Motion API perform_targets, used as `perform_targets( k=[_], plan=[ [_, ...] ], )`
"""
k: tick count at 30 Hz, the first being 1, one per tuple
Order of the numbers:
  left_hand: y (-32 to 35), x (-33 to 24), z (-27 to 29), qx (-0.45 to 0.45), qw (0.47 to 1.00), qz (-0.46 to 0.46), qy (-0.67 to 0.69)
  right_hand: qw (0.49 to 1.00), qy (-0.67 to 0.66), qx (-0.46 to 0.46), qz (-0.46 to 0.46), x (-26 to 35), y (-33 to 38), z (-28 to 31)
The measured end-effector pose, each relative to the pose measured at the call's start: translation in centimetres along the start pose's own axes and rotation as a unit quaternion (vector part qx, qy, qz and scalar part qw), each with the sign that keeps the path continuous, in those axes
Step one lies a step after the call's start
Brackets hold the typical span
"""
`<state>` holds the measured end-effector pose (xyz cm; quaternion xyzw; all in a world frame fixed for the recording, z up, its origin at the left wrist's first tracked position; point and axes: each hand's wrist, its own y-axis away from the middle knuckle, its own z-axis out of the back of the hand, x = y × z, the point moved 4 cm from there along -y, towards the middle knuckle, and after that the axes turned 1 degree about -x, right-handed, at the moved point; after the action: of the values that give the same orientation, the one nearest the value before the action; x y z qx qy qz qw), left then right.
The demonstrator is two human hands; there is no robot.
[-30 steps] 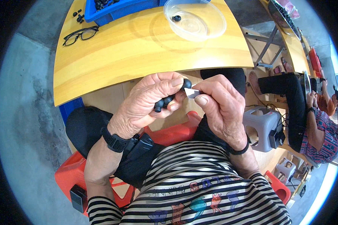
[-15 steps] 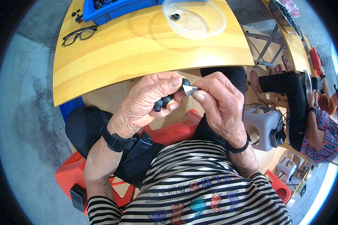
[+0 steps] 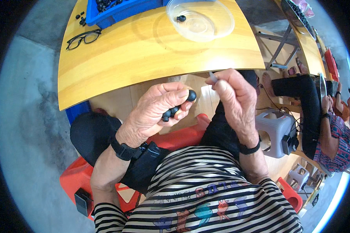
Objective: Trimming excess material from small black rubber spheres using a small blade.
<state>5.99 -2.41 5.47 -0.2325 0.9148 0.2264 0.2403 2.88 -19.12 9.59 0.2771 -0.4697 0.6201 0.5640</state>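
Note:
In my left hand (image 3: 149, 108) are several small black ball-shaped parts, which look like rubber. One black ball (image 3: 191, 95) is pinched between thumb and forefinger, and more black parts (image 3: 170, 113) are tucked under the curled fingers. My right hand (image 3: 237, 101) grips a small, pale metal blade (image 3: 213, 77) between thumb and forefinger, its tip pointing up and away from me. The blade is apart from the ball, to its right and farther off. Both hands are over my lap, just on the near side of the table edge.
On the yellow wooden table (image 3: 144, 58) stand a blue bin (image 3: 124, 14) of black parts and a clear plastic bowl (image 3: 225, 29) with one black part inside. Glasses (image 3: 83, 38) lie left. A grey stool (image 3: 274, 122) and a seated person (image 3: 334, 139) are at right.
The blade was against the ball. My right hand has since drawn it away, up and to the right. My left hand still holds the black parts, with the ball more exposed.

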Motion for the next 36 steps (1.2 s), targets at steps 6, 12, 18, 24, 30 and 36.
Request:
perform_targets(
  k=[6, 12, 18, 24, 30, 36],
  plan=[
    [0.8, 1.2, 0.1, -0.047, 0.997, -0.025, -0.051, 0.996, -0.012, 0.046, 0.07, 2.2, 0.5, -1.2],
    [2.0, 1.8, -2.4, -0.063, 0.996, -0.051, -0.037, 0.99, -0.095, 0.064, 0.088, 2.1, 0.7, -1.0],
    [2.4, 2.2, -3.2, -0.071, 0.995, -0.066, 0.001, 0.984, -0.098, 0.089, 0.117, 3.1, 0.5, -0.3],
    [1.9, 2.1, -4.3, -0.062, 0.992, -0.092, 0.054, 0.985, -0.029, 0.125, 0.113, 3.6, -0.6, 0.5],
    [1.0, 3.8, -3.3, -0.046, 0.937, -0.072, 0.34, 0.981, 0.088, -0.039, 0.166, 3.0, -7.1, 1.7],
    [1.5, 4.4, -2.0, -0.091, 0.891, -0.109, 0.43, 0.934, 0.254, -0.059, 0.244, 0.4, -11.8, 1.4]
  ],
)
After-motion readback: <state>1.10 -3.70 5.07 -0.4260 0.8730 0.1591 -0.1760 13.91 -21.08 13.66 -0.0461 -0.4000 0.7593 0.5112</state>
